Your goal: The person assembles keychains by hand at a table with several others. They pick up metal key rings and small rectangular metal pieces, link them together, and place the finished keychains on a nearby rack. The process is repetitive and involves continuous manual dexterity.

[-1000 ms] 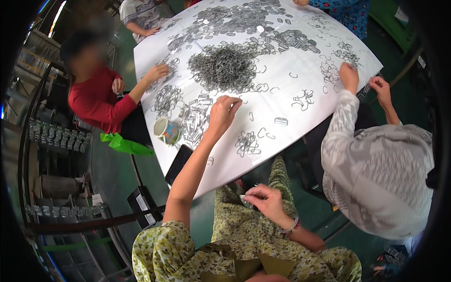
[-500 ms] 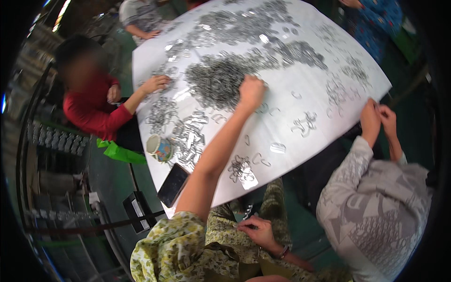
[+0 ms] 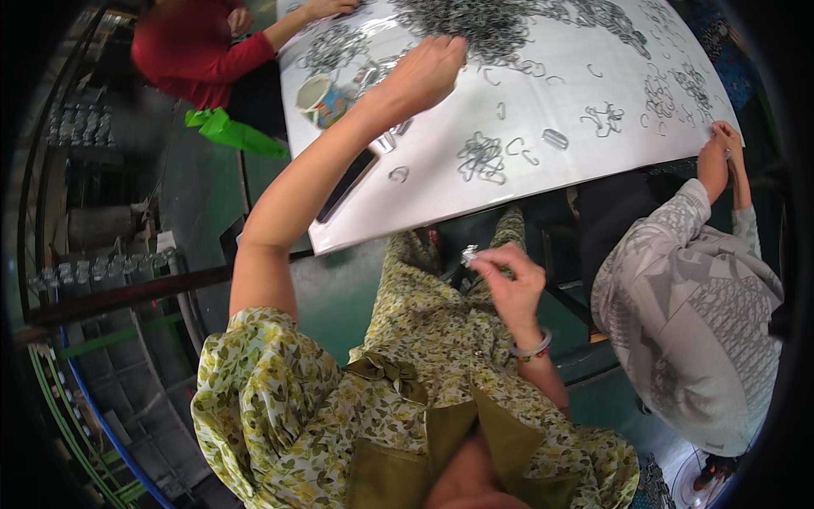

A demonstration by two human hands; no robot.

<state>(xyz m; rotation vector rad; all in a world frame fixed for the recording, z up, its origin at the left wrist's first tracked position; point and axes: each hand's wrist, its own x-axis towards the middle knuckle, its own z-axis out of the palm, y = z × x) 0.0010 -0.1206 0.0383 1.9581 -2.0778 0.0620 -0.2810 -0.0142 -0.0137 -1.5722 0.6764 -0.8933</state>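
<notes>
Over the table, at the near edge of a large heap of dark wire hooks (image 3: 496, 38), is my left hand (image 3: 428, 75). Its fingers are closed in a pinch; whatever lies in them is hidden. My right hand (image 3: 515, 284), with bangles at the wrist, is above my lap below the table edge. Thumb and fingers there are shut on a small shiny metal piece (image 3: 469, 254). A smaller cluster of bent wire hooks (image 3: 482, 159) lies on the white tabletop (image 3: 407, 208), and beside it rests a silver metal piece (image 3: 555, 138). My left forearm partly covers other silver pieces.
A paper cup (image 3: 323, 102) and a dark phone (image 3: 348, 187) sit by the table's left edge. One person in red (image 3: 191, 51) works at the far left, another in grey (image 3: 687, 288) at the right. More hooks (image 3: 604, 120) lie scattered toward the right.
The view has tilted down toward my lap. My left hand has drawn back from the heap toward me. My right hand has risen and now shows the shiny piece.
</notes>
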